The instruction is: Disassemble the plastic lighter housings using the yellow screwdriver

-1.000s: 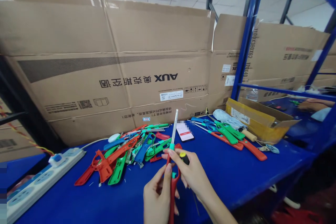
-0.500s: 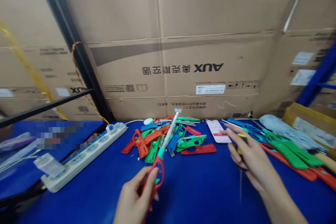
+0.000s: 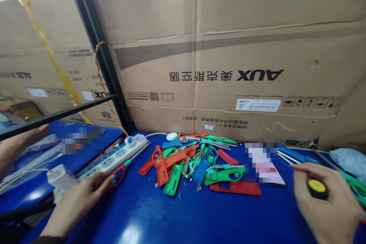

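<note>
My left hand [image 3: 77, 202] is closed around the handle of a red gas lighter [image 3: 121, 175], whose metal tube points up and right alongside the power strip [image 3: 116, 158]. At the right, my right hand [image 3: 328, 209] is wrapped round a screwdriver [image 3: 317, 188]. Only the yellow-capped black handle end shows; its shaft is hidden. Between my hands lies a heap of lighter parts: an orange shell half [image 3: 162, 171], a green shell half [image 3: 174, 181], a blue shell half [image 3: 200, 169], metal tubes and small clear pieces.
A white charger [image 3: 58, 179] is plugged into the power strip. Beyond the heap lies a phone [image 3: 267, 167], partly blurred. Green-handled lighters [image 3: 358, 188] lie behind my right hand. Cardboard [image 3: 211, 53] walls off the back. Another person's hand [image 3: 25, 141] is at far left.
My left hand has carried the red lighter left, from before the heap to beside the power strip. My right hand sits further right, still holding the screwdriver. Another person's hand has appeared at left.
</note>
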Motion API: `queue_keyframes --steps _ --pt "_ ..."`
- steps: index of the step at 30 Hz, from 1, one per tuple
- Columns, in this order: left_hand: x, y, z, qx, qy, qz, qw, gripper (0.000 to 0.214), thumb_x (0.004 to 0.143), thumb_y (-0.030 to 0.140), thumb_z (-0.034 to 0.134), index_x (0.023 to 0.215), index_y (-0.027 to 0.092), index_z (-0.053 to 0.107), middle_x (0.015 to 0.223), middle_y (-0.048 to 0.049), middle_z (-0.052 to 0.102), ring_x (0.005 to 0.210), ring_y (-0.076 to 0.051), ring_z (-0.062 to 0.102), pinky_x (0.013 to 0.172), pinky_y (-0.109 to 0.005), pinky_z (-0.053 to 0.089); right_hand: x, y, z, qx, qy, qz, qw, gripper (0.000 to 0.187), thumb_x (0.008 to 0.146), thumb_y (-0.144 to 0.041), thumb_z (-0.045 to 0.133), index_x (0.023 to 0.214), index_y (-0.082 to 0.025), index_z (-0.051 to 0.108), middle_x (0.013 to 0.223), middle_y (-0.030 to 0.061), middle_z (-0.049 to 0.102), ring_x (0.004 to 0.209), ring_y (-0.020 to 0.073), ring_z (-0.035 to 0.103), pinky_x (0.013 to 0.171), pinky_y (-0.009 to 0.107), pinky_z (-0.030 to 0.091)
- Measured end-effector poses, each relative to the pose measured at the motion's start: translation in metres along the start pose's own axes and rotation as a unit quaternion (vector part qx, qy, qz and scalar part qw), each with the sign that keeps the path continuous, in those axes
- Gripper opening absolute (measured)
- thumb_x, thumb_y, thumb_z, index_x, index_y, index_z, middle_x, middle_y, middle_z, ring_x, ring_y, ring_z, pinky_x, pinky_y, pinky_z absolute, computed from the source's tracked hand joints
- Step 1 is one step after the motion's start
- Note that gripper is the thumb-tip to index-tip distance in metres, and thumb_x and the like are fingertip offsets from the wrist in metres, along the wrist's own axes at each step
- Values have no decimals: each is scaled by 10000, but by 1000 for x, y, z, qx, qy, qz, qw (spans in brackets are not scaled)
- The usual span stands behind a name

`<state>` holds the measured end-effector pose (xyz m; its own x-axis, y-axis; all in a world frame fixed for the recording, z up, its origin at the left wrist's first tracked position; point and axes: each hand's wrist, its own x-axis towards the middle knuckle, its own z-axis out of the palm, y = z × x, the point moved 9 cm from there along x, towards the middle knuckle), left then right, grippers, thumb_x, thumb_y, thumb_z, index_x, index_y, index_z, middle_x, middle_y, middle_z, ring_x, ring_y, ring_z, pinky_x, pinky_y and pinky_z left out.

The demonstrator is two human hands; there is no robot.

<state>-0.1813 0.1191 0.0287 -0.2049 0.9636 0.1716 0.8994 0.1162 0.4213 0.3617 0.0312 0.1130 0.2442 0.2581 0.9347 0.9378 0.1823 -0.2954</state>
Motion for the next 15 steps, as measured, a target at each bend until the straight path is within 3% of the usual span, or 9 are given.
queue_keyframes --steps 4,7,12,15 --pt "-2 39 -6 82 137 81 984 443 758 540 435 924 212 681 987 -96 679 936 -333 617 795 -437 473 -1 -12 5 34 -48 -23 998 63 802 -184 539 769 -187 593 779 54 616 712 195 593 717 326 451" --pt "-13 73 16 46 161 148 975 346 806 471 445 937 241 668 1026 -73 657 981 -297 596 848 -438 445 -1 -13 2 39 -45 -24 998 68 801 -171 545 757 -196 590 766 44 613 698 188 588 705 318 440" --pt "-25 146 52 -9 116 261 958 211 856 323 460 980 275 624 1065 -36 632 997 -248 575 970 -492 316 -2 -16 3 76 -45 -32 996 71 800 -149 551 763 -201 583 760 36 606 692 177 587 700 304 436" --pt "-28 194 67 -37 61 279 958 187 884 360 467 898 255 622 965 -29 642 939 -235 576 915 -460 341 -5 -21 8 108 -69 -44 991 84 816 -132 537 783 -203 566 764 31 599 707 163 591 700 279 434"
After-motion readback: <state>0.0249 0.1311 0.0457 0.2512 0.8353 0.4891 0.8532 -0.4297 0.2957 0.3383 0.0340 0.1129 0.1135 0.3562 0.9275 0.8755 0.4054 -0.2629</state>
